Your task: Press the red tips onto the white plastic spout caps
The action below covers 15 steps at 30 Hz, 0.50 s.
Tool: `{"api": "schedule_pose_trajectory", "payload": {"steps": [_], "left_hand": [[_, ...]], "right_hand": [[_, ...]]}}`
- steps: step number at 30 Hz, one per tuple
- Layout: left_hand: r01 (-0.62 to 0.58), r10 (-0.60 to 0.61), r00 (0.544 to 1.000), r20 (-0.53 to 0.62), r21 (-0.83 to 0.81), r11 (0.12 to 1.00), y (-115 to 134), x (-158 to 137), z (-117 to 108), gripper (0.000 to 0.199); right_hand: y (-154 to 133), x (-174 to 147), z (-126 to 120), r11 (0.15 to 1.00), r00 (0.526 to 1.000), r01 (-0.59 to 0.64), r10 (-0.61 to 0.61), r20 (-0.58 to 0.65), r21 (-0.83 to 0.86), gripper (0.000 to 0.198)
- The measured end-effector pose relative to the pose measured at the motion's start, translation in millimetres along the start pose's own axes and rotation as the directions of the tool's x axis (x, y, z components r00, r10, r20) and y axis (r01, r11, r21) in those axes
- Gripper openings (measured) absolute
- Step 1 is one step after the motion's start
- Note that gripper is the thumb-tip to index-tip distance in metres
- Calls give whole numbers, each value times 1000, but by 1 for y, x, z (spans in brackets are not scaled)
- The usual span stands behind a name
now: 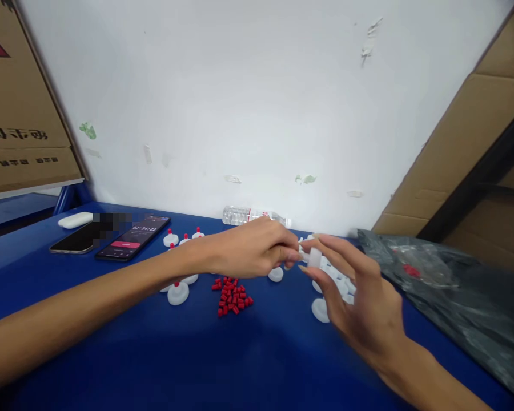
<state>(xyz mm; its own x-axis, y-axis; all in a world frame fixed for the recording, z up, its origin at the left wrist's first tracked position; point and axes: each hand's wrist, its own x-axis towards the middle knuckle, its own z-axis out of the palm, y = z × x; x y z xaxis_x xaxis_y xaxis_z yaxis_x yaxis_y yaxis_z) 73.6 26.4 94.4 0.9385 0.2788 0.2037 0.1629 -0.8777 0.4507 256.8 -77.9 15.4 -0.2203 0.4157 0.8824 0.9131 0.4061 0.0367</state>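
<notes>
Disc point(314, 258), white, centre-right of frame, pinched in right hand point(370, 299), left hand point(257, 248) curled at its near end, grip unclear; apparently fitting, next needing steady alignment.

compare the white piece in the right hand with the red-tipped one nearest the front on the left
The right hand grips the held piece above the blue table, where the red-tipped piece rests.

The held piece is turned on edge; the red-tipped piece sits flat, base down.

No red shows on the held piece, though part of it may be hidden; the red-tipped piece has a red tip.

Both are mostly white.
</notes>
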Motion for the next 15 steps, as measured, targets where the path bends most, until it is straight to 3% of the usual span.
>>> {"api": "schedule_pose_trajectory", "payload": {"steps": [5, 10, 12, 15], "left_hand": [[68, -54, 993, 102, -139, 988, -1, -3, -6, 27], [101, -98, 995, 34, -133, 986, -16, -1, -10, 25], [104, -103, 995, 15, -93, 990, -23, -1, -14, 22], [133, -138, 990, 30, 130, 983, -32, -4, -20, 14]], "right_hand": [[1, -5, 7, 992, 998, -28, 34, -44, 125, 57], [8, -2, 11, 997, 993, -43, 36, 111, 59, 52], [13, 3, 8, 996, 981, -66, 53, 187, 65, 49], [20, 12, 0, 994, 949, -100, 85, 305, 33, 30]]}}
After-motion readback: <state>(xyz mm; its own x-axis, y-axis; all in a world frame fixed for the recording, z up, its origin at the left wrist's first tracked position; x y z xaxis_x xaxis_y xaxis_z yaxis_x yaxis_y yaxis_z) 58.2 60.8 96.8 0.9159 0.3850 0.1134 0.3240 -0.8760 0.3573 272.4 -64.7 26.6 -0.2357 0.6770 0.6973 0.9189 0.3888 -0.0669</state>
